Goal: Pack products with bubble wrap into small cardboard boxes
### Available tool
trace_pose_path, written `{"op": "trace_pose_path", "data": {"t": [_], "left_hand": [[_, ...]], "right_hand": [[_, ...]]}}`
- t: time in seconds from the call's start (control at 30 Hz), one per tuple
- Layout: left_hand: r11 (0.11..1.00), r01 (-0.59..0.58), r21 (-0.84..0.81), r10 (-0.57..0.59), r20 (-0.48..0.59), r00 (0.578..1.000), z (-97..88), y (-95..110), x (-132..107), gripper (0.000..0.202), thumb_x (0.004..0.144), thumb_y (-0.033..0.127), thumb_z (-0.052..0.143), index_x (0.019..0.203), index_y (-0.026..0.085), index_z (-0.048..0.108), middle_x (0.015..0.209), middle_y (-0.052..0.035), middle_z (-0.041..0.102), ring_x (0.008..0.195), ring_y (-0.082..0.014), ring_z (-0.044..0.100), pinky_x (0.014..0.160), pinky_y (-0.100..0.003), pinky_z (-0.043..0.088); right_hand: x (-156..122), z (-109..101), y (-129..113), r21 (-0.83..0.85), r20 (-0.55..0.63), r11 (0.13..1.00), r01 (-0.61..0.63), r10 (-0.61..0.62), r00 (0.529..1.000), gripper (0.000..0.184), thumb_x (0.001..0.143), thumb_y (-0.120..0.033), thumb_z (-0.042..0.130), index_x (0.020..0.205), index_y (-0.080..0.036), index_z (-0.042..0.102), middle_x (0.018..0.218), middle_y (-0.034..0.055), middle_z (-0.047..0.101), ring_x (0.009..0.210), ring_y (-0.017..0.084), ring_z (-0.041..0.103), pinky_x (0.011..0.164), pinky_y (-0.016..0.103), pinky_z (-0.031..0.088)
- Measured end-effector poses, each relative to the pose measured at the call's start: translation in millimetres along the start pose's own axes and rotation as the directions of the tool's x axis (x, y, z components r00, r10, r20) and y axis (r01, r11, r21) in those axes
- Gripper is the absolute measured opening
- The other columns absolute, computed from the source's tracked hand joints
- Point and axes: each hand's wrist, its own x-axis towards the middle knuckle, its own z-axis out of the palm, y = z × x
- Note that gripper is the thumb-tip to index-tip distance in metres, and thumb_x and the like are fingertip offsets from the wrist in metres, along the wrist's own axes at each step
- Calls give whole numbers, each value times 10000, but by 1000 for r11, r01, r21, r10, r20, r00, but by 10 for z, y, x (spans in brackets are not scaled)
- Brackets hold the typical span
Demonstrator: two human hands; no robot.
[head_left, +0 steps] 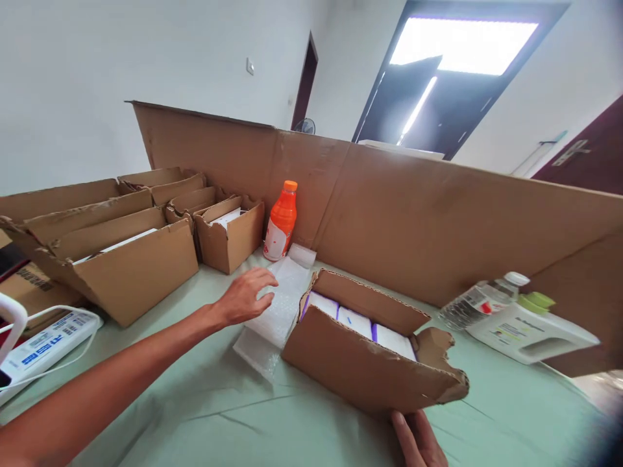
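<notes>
An open cardboard box [365, 363] rests on the cloth-covered desk [195, 408], right of the middle, its long side facing the viewer. White packs [354, 321] with purple edges sit in a row inside, the walls presumably keeping them aligned. The right hand [419, 441], partly out of frame, has its fingers close together at the box's near lower edge, perhaps to steady it; whether they pinch it cannot be told. The left hand [249, 295], loosely curled with thumb apart and nothing visible within, is beside bubble wrap [285, 288] adjoining the box. Beyond stands an orange bottle [281, 220]; cardboard bins [146, 269] occupy the left. Toward the right edge, a clear bottle [472, 303] neighbours a white jug [509, 329]. A cardboard panel [389, 214] lines the far edge, probably as a screen.
</notes>
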Motion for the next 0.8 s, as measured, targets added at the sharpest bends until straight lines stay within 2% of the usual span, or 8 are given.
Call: {"op": "trace_pose_path", "data": {"t": [0.07, 0.17, 0.3, 0.43, 0.53, 0.63, 0.73, 0.8], "left_hand": [[1000, -2, -5, 3, 104, 995, 214, -19, 88, 392, 737, 256, 676, 1125, 200, 659, 1230, -109, 675, 1183, -283, 595, 1018, -416, 469], [1000, 15, -19, -10, 233, 972, 419, -109, -151, 549, 652, 269, 734, 1190, 200, 650, 1211, -120, 689, 1169, -318, 612, 995, -423, 490], [995, 85, -52, -68, 272, 960, 409, -180, -685, 459, 731, 236, 653, 1190, 219, 646, 1261, -123, 665, 1196, -301, 598, 1041, -436, 448], [982, 154, -111, -126, 225, 966, 314, -167, -790, 211, 721, 129, 562, 870, 216, 683, 1120, -84, 714, 1105, -251, 637, 1006, -398, 458], [960, 216, -178, -189, 158, 969, 164, -169, -633, 143, 735, 152, 508, 754, 210, 637, 940, -50, 736, 935, -199, 676, 873, -325, 511], [925, 291, -246, -274, 100, 956, -125, -179, -517, 149, 779, 270, 482, 752, 207, 614, 756, -20, 711, 739, -172, 668, 681, -273, 518], [888, 359, -288, -362, 45, 931, -478, -192, -574, 212, 793, 380, 482, 800, 207, 604, 701, -6, 692, 658, -163, 649, 586, -247, 487], [869, 414, -270, -442, -51, 895, -683, -226, -727, 239, 800, 405, 479, 859, 212, 608, 738, -9, 699, 670, -164, 649, 595, -248, 481]], "right_hand": [[-12, 5, -50, -4, -4, 999, 34, -34, 999, 529, 791, -640, 581, 1067, -196, 666, 1144, 63, 743, 1064, 285, 658, 875, 292, 550], [-34, 17, -99, -7, -3, 998, 64, -64, 998, 529, 796, -646, 579, 1053, -193, 668, 1112, 65, 746, 1032, 281, 660, 864, 300, 553], [-37, 35, -94, -4, -7, 998, 56, -56, 998, 559, 792, -655, 574, 1076, -181, 662, 1122, 77, 736, 1042, 289, 650, 880, 315, 541], [-19, 35, -64, 3, -17, 999, 35, -35, 999, 576, 771, -658, 585, 1082, -179, 659, 1115, 81, 736, 1037, 296, 649, 873, 327, 539], [-19, 28, -75, 4, 1, 999, 42, -42, 999, 569, 772, -655, 587, 1080, -181, 655, 1110, 81, 734, 1037, 292, 648, 878, 321, 537], [-28, 26, -102, 12, 5, 998, 60, -60, 998, 558, 782, -656, 572, 1062, -181, 651, 1099, 81, 735, 1020, 284, 648, 861, 314, 539], [-28, 29, -109, 10, 9, 997, 81, -81, 997, 516, 786, -636, 581, 1022, -184, 656, 1017, 67, 743, 968, 272, 654, 821, 306, 542], [-26, 32, -104, -1, 2, 996, 85, -85, 996, 497, 782, -626, 589, 1000, -184, 658, 971, 63, 742, 942, 268, 655, 804, 303, 541]]}}
